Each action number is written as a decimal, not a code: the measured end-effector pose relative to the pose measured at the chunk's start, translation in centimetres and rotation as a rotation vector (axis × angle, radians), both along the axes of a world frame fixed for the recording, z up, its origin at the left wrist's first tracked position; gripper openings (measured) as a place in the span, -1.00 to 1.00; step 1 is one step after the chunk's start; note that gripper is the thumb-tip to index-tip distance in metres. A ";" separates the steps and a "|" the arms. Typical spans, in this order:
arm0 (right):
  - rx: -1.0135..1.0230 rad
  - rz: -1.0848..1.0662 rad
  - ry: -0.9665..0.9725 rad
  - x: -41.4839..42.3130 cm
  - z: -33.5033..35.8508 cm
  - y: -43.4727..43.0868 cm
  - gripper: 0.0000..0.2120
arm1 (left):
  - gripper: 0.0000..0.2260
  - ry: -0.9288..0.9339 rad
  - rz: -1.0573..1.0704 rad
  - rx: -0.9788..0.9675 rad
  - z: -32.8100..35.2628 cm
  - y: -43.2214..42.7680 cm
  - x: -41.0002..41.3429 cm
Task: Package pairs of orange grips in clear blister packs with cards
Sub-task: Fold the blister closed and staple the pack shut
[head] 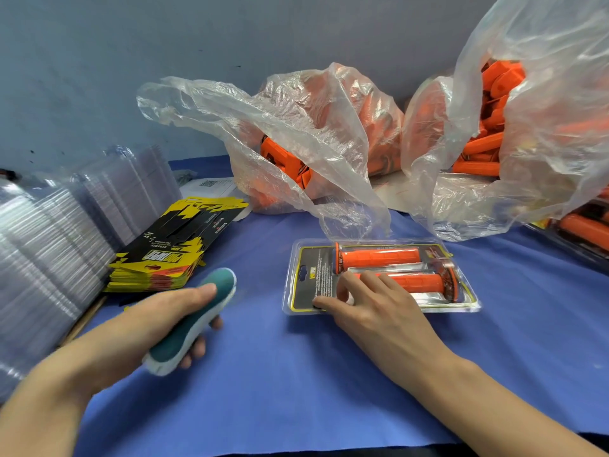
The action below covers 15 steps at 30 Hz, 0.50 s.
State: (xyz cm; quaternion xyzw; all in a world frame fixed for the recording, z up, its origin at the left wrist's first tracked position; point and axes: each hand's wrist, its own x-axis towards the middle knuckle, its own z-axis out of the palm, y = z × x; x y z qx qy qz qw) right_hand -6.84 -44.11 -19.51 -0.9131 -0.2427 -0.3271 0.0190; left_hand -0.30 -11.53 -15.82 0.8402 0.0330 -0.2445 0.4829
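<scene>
A clear blister pack (pixel 382 275) lies flat on the blue cloth, holding two orange grips (pixel 379 257) side by side over a dark card. My right hand (pixel 372 301) rests on its near left part, fingers spread and pressing on the plastic. My left hand (pixel 164 318) hovers to the left of the pack, closed around a teal and white handheld tool (pixel 197 318). A stack of yellow and black cards (pixel 171 252) sits at the left, beside stacks of empty clear blister shells (pixel 59 239).
Two open plastic bags (pixel 313 143) (pixel 510 127) of loose orange grips stand at the back against the grey wall. Finished packs (pixel 583 229) lie at the far right edge. The blue cloth (pixel 296 374) covers the table in front of me.
</scene>
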 end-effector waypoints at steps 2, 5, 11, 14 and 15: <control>-0.004 0.006 -0.011 0.1 0.0 0.2 -0.72 | -0.38 -0.382 0.104 0.339 -0.2 -1.5 0.1; 0.009 0.000 -0.037 0.2 -0.1 0.3 -0.79 | -0.52 -0.636 0.101 0.807 -0.8 -3.8 -0.8; 0.016 0.006 -0.099 -0.2 1.0 0.8 -0.87 | -0.38 -0.783 0.072 0.906 -0.9 -5.4 -0.5; 0.081 -0.011 -0.174 -0.5 3.4 0.8 -0.88 | -0.49 -1.002 0.100 0.426 -0.2 -7.4 -0.6; 0.136 -0.017 -0.196 -0.6 4.4 0.7 -0.88 | -0.53 -0.996 0.115 0.260 0.2 -8.3 -0.8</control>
